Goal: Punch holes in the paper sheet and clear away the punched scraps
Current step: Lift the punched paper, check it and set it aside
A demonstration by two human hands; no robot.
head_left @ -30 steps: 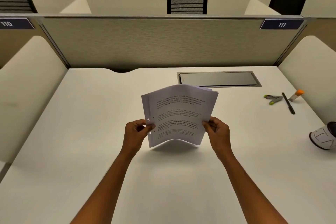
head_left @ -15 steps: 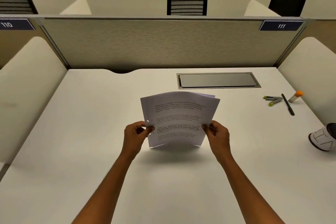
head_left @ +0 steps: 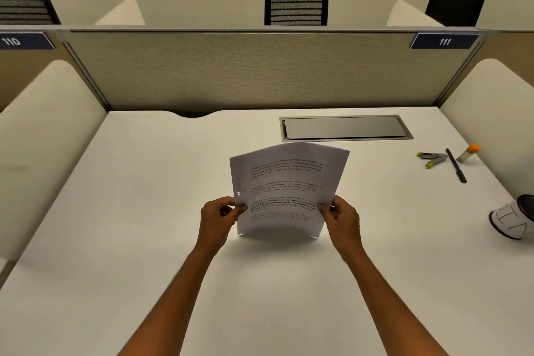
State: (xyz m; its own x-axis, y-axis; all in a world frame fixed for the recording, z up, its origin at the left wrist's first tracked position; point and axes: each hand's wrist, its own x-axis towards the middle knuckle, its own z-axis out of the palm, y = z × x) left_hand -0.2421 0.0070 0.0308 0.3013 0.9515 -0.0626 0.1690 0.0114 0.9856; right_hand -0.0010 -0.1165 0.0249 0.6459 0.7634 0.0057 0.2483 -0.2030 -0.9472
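Above the counter, left hand and right hand fingers pinching the punched paper stack; likely squaring edges; next, clearing scraps.

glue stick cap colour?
Orange, on the glue stick at the desk's far right; head view, the only one.

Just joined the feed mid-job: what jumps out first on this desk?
The printed sheets, held upright at the desk's centre: the left hand pinches their left edge, the right hand their right. A punched hole shows near the left margin. At far right lie a pen, a glue stick and a tipped cup.
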